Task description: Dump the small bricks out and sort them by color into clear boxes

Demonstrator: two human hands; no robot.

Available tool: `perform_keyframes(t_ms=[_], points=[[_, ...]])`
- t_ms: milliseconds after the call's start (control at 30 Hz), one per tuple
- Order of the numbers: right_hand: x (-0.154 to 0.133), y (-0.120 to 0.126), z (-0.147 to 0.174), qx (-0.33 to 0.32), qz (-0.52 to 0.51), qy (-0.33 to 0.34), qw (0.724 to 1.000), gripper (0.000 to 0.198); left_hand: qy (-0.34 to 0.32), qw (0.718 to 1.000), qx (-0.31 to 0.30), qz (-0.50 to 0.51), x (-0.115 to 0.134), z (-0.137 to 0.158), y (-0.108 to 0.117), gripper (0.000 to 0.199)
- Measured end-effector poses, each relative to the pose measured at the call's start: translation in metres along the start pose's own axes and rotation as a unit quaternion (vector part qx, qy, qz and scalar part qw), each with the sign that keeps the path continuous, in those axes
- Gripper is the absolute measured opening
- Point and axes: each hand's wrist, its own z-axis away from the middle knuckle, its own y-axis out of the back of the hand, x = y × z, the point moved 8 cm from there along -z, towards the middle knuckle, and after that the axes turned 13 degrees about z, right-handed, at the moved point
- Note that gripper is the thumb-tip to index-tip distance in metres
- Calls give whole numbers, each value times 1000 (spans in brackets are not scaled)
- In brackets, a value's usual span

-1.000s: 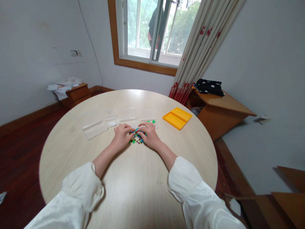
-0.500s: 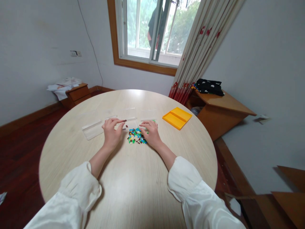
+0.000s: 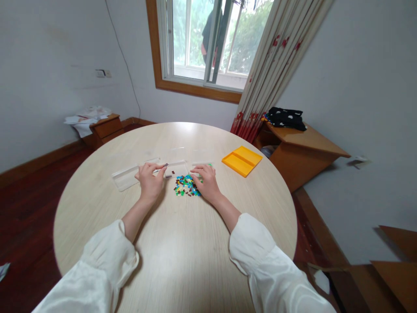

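My left hand pinches a small dark brown building brick between thumb and index finger. It is held over a clear plastic tray, in which another small brown brick lies. A loose pile of tiny blue, green, brown, yellow and cream bricks sits on the table between my hands. At the pile's right edge is my right hand, fingers curved and apart, with no brick visible in them. Beyond it stands another clear tray, partly hidden by the fingers, with something green at its right end.
A long clear tray rests left of my left hand. To the right lies a yellow two-compartment tray. The round wooden table is bounded by a wooden cabinet at right and a window behind.
My left hand has shifted slightly left with the brown brick, and the brick has tilted. My right hand stays almost where it was.
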Motion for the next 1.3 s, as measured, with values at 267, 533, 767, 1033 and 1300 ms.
perform_keyframes(t_ms=[267, 533, 767, 1033, 1300], points=[[0, -4, 0, -37, 5, -9, 999, 15, 48, 996, -62, -50, -18, -3, -16, 26], [-8, -13, 3, -99, 15, 18, 995, 23, 31, 997, -55, -42, -15, -2, -14, 27], [-19, -19, 8, -158, 27, 54, 986, 24, 4, 999, -42, -24, -11, -2, -12, 23], [-33, -23, 13, -204, 76, 92, 972, 31, -4, 993, -114, -40, -5, 1, -24, 34], [-26, -29, 13, -211, 78, 78, 971, 28, -75, 968, -227, -77, -3, 18, -49, 16]])
